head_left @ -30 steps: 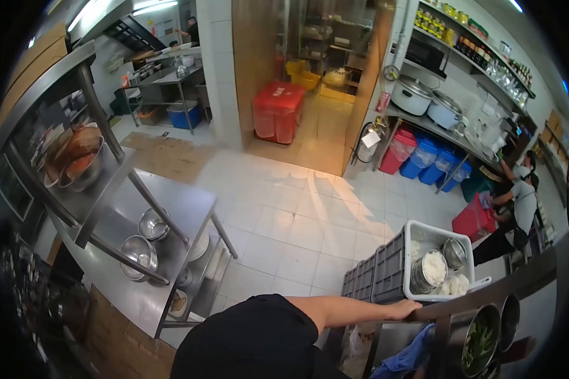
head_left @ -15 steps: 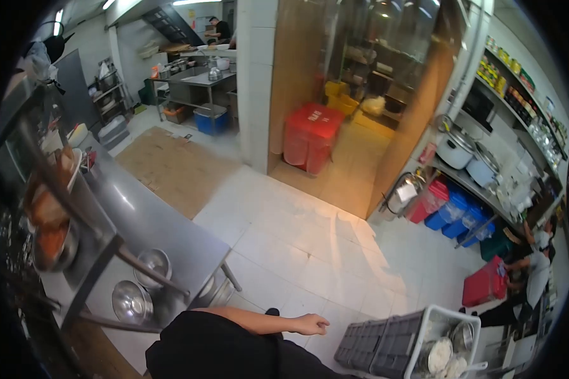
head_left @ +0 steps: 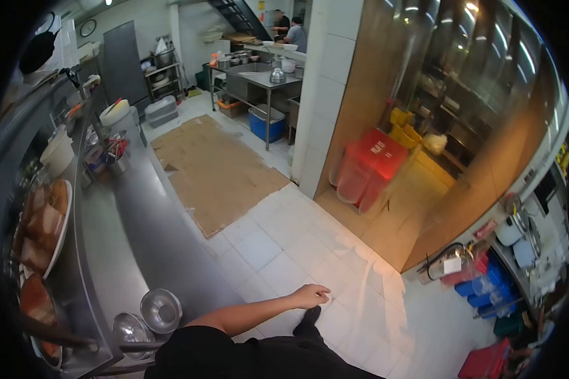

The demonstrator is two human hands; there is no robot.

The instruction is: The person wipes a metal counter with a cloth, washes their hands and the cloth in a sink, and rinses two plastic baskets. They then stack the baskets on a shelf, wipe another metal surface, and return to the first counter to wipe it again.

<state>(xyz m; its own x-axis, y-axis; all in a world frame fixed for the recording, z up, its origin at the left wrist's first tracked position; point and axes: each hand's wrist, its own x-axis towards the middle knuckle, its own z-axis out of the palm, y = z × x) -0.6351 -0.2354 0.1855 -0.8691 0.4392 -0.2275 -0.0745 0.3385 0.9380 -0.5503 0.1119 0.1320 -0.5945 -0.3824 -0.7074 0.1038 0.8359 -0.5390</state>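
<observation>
My left hand (head_left: 312, 295) is held out in front of my body, over the white tiled floor and just above my dark shoe (head_left: 307, 321). Its fingers are loosely curled, and I see nothing in them. My right hand is out of view. To the left, a long steel counter (head_left: 171, 221) carries two metal bowls (head_left: 161, 310) near its close end. Above it, a shelf holds plates and bowls of brownish-orange food (head_left: 46, 221). My left hand touches none of these.
Brown cardboard (head_left: 215, 174) covers part of the floor ahead. A red bin (head_left: 374, 167) stands inside a doorway with clear strip curtains. A fire extinguisher (head_left: 441, 265) and blue bins (head_left: 490, 284) are on the right. Two people (head_left: 291, 31) are at the back.
The view has swung right to left and forward, bringing the counter and cardboard closer. The grey crate of bowls has left the view. My left hand stays loosely curled.
</observation>
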